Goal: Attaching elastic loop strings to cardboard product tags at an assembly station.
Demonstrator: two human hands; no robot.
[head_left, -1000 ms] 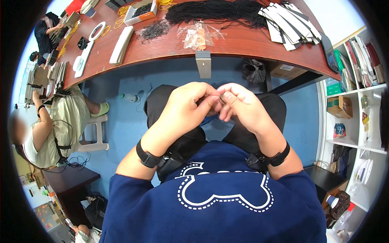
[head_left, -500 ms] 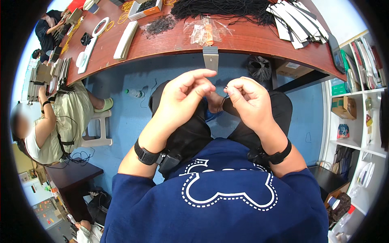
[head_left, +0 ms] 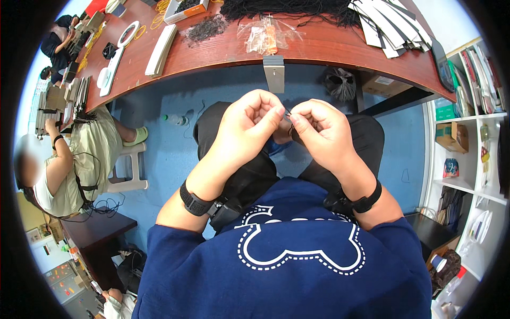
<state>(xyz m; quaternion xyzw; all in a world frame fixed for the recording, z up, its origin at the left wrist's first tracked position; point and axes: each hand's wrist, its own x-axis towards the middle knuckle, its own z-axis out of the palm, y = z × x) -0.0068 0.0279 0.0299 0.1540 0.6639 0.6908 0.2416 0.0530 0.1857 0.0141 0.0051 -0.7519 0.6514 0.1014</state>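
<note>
My left hand (head_left: 251, 125) and my right hand (head_left: 322, 128) meet over my lap, thumbs and fingertips pinched together. A thin black cord (head_left: 288, 112) runs in the small gap between them, and both pinches grip it. A short length of it seems to hang below my right fingertips; the rest is hidden by the fingers. Just beyond my hands, a grey metal block (head_left: 274, 77) sticks out from the near edge of the red-brown table (head_left: 212, 59).
On the table lie a heap of black cords (head_left: 297, 11), white and black strips (head_left: 390, 29), clear plastic bags (head_left: 268, 36) and a stack of pale strips (head_left: 161, 51). A seated person (head_left: 58, 170) works at the left. White shelves (head_left: 473, 122) stand at right; a bottle (head_left: 175, 119) lies on the floor.
My left hand has closed from spread fingers into a pinch and come to the cord at my right fingertips. My right hand has shifted slightly left.
</note>
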